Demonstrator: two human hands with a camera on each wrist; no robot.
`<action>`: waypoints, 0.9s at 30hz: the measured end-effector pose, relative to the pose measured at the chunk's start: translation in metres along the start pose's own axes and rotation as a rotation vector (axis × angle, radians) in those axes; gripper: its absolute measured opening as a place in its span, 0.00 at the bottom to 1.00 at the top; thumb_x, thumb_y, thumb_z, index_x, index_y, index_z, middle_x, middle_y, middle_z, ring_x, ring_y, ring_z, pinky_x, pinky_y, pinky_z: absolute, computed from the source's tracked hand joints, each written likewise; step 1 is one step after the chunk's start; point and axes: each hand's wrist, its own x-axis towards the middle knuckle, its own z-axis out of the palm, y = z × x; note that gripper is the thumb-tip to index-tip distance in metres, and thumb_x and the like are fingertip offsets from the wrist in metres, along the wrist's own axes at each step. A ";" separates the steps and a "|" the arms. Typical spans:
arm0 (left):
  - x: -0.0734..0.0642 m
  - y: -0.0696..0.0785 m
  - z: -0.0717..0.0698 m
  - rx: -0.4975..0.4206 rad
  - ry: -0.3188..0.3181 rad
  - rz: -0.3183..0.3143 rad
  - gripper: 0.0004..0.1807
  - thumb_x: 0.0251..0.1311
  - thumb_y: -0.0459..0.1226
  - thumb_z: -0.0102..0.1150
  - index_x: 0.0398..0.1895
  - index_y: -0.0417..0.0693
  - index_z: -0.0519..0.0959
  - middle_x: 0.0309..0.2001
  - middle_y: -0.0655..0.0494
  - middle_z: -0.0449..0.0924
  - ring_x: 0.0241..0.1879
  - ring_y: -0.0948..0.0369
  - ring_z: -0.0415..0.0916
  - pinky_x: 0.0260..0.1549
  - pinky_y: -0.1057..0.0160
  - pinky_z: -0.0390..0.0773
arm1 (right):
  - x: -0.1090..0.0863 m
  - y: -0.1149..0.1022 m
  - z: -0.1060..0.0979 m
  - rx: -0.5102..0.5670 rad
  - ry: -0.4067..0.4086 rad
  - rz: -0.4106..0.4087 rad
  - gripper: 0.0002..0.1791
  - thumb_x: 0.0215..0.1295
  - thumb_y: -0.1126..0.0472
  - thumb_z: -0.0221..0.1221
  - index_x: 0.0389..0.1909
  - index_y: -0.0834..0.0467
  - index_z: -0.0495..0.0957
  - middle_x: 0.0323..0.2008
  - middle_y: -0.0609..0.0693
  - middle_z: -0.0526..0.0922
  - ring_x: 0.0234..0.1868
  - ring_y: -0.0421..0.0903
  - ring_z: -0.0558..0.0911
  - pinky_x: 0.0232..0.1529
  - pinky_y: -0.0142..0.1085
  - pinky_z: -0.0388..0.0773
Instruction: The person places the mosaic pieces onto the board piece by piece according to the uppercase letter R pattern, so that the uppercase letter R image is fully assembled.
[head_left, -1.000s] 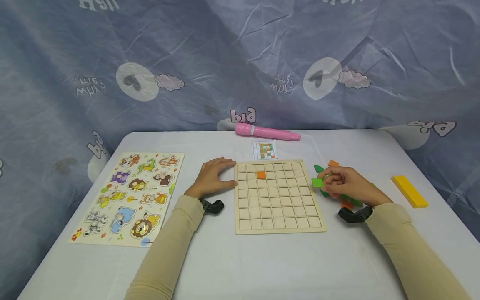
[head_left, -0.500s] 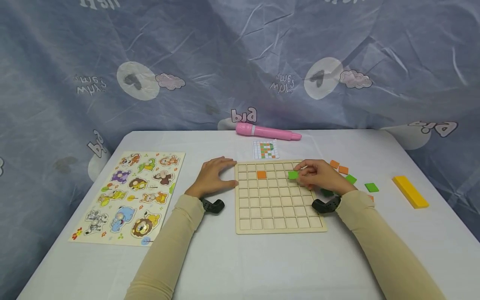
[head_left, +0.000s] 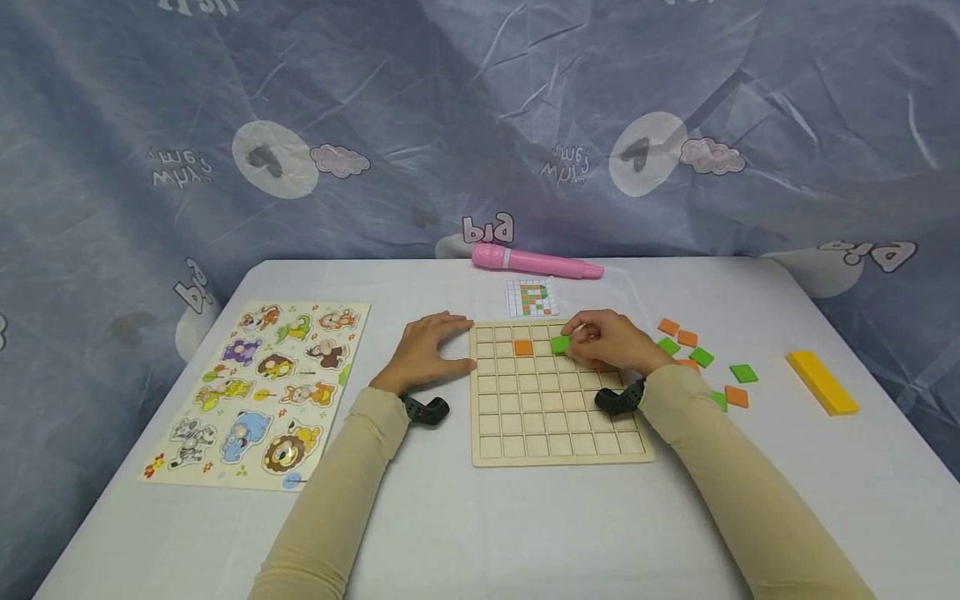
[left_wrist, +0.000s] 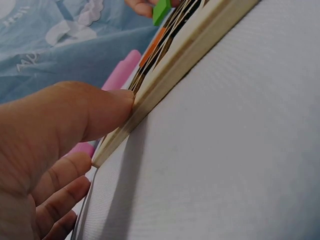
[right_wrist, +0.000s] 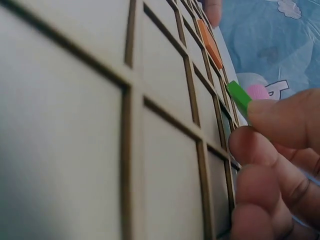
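Observation:
A wooden grid board [head_left: 536,425] lies in the middle of the table, with one orange square tile [head_left: 522,347] set in a cell of its second row. My right hand [head_left: 611,340] pinches a green square tile [head_left: 560,344] between thumb and finger, close over the same row, to the right of the orange one. In the right wrist view the green tile [right_wrist: 239,96] sticks out past the thumb tip, tilted. My left hand [head_left: 427,354] rests at the board's left edge, its thumb touching the side; the left wrist view shows the thumb [left_wrist: 112,112] against the rim.
Loose green and orange tiles [head_left: 701,357] lie scattered right of the board, partly behind the right sleeve. A small pattern card [head_left: 531,297] and a pink pen-like stick [head_left: 536,262] are behind it. An animal puzzle board [head_left: 262,392] lies left, a yellow block [head_left: 822,383] far right.
My right hand has carried the green tile leftward from the loose tiles to over the board's second row. More loose tiles now show. The left hand has stayed at the board's edge.

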 end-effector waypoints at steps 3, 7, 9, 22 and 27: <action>0.001 -0.001 0.001 0.002 0.001 -0.002 0.43 0.59 0.55 0.72 0.78 0.52 0.75 0.79 0.51 0.71 0.83 0.48 0.56 0.81 0.41 0.51 | 0.005 -0.004 0.003 -0.018 -0.012 -0.023 0.16 0.74 0.66 0.65 0.59 0.67 0.80 0.41 0.57 0.88 0.26 0.46 0.79 0.31 0.38 0.79; 0.001 -0.003 0.001 -0.001 0.006 0.007 0.43 0.59 0.55 0.72 0.78 0.52 0.75 0.78 0.51 0.71 0.83 0.48 0.56 0.81 0.41 0.51 | 0.012 -0.007 0.007 -0.053 -0.020 -0.052 0.16 0.74 0.66 0.67 0.58 0.68 0.81 0.38 0.57 0.87 0.24 0.46 0.78 0.30 0.39 0.78; 0.001 -0.003 0.001 -0.001 0.008 0.012 0.43 0.59 0.55 0.72 0.78 0.51 0.75 0.78 0.50 0.71 0.83 0.48 0.56 0.81 0.41 0.51 | 0.015 -0.008 0.010 -0.062 -0.025 -0.056 0.15 0.73 0.67 0.67 0.57 0.67 0.81 0.36 0.55 0.86 0.24 0.46 0.79 0.30 0.39 0.79; 0.000 0.000 0.001 -0.006 0.012 0.011 0.43 0.60 0.55 0.73 0.78 0.51 0.75 0.78 0.49 0.72 0.83 0.47 0.57 0.80 0.40 0.52 | 0.020 -0.011 0.014 -0.086 -0.042 -0.019 0.14 0.72 0.68 0.66 0.56 0.66 0.83 0.33 0.52 0.82 0.25 0.46 0.77 0.31 0.39 0.77; 0.000 0.000 0.001 -0.010 0.022 0.010 0.43 0.59 0.54 0.73 0.77 0.50 0.76 0.77 0.49 0.73 0.82 0.47 0.58 0.80 0.40 0.52 | 0.020 -0.012 0.016 -0.100 -0.039 -0.027 0.15 0.71 0.68 0.66 0.56 0.67 0.83 0.34 0.52 0.83 0.25 0.46 0.77 0.31 0.38 0.76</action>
